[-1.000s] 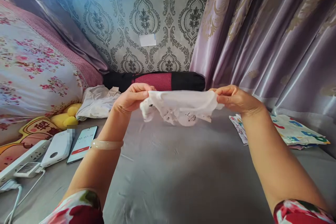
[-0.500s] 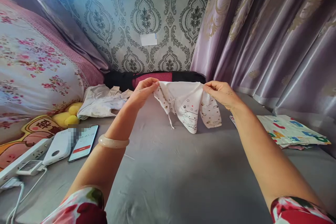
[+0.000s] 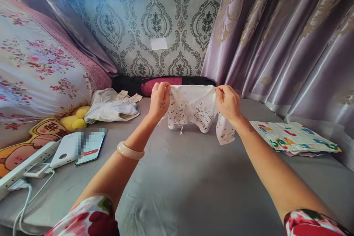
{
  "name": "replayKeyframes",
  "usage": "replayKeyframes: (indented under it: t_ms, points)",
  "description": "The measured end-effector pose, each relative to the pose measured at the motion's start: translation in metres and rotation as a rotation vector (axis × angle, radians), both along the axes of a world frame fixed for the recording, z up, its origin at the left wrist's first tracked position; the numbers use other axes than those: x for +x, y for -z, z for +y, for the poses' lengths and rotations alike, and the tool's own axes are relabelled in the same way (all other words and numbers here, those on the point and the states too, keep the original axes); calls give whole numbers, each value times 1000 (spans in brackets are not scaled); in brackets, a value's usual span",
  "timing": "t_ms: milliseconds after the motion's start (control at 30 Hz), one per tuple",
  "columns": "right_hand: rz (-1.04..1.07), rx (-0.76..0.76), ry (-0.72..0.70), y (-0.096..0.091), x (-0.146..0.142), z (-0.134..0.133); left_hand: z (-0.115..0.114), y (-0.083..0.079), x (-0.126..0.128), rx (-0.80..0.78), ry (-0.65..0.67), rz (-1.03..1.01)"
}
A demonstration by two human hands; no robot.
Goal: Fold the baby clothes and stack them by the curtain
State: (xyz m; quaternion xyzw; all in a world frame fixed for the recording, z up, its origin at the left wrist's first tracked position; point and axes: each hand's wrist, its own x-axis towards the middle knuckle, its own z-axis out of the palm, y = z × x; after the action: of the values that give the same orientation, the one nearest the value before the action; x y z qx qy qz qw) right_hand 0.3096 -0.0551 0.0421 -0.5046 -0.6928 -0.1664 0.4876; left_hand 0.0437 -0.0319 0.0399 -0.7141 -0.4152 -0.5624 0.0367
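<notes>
With your left hand (image 3: 160, 99) and right hand (image 3: 229, 104) you are pinching the two upper corners of a small white shirt (image 3: 193, 105), holding it out over the smooth gray sheet (image 3: 199, 180). Its long axis is running left to right, the top edge stretching nearly level, while the soft, thin cloth, line-printed front, narrow tie and patterned sleeve are hanging downward in uneven points.
</notes>
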Motion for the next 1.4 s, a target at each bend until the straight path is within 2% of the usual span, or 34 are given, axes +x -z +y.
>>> replayKeyframes:
  t_ms: [133, 267, 433, 567, 667, 767, 833, 900, 967, 1100, 1167, 1233, 1400]
  points:
    - [-76, 40, 36, -5, -1, -25, -22, -3, -12, 118, -51, 130]
    - [-124, 46, 9, -10, -3, -54, -51, -3, -24, 172, -82, 166]
    - [-150, 37, -110, -20, -7, -103, -114, -7, -37, 195, -110, 177]
    - [-126, 3, -201, -33, -12, -145, -171, -25, -50, 142, -88, 174]
    - [-76, -62, -221, -44, -15, -158, -187, -42, -61, 20, -58, 137]
    - [-63, -159, -245, -44, -16, -145, -166, -45, -67, -129, 2, 143]
    - [-93, -254, -256, -33, -14, -123, -137, -34, -65, -273, 15, 185]
    - [-142, -372, -241, -11, -11, -97, -103, -13, -60, -400, 45, 220]
    - [-210, -469, -173, 17, -7, -72, -72, 15, -51, -449, 62, 272]
    - [-307, -633, -6, 76, -3, -39, -28, 77, -30, -544, 23, 391]
    - [-330, -695, 51, 96, -3, -32, -15, 101, -22, -579, -21, 447]
    - [-343, -734, 82, 110, -5, -29, -8, 117, -15, -611, -48, 485]
    - [-373, -814, 72, 126, -8, -23, 0, 133, -10, -705, -93, 564]
